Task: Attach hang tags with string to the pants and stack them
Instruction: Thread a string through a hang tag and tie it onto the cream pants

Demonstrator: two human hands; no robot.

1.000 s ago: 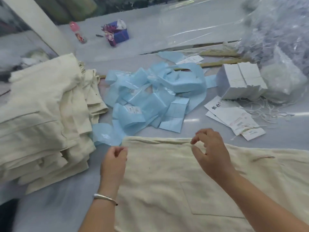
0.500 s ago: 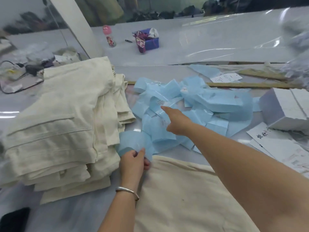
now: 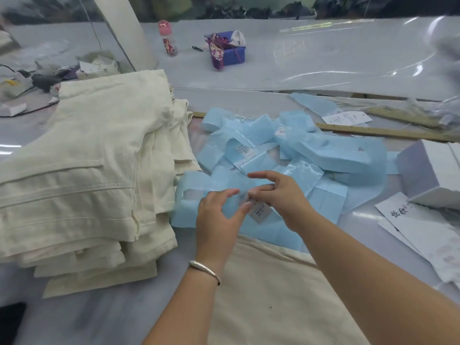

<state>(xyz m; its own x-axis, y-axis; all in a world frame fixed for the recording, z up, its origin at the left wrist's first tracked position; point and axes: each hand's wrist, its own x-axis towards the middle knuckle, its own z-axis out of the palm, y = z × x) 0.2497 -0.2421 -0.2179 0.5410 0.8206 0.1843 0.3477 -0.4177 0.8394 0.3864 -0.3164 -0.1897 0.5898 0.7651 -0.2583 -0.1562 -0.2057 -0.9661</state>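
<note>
- Fingers of the right hand are pinched on a small white printed label, held just above the blue backing strips.
- The left hand, with a silver bangle at the wrist, is curved with thumb and forefinger apart; its forefinger tip is touching the label's edge.
- Cream pants are spread flat on the table beneath both forearms.
- A stack of folded cream pants is seen to the left, beside the strips.
- White hang tags are lying to the right, near a white box.
- A pink bottle and a blue box are set well behind.
</note>
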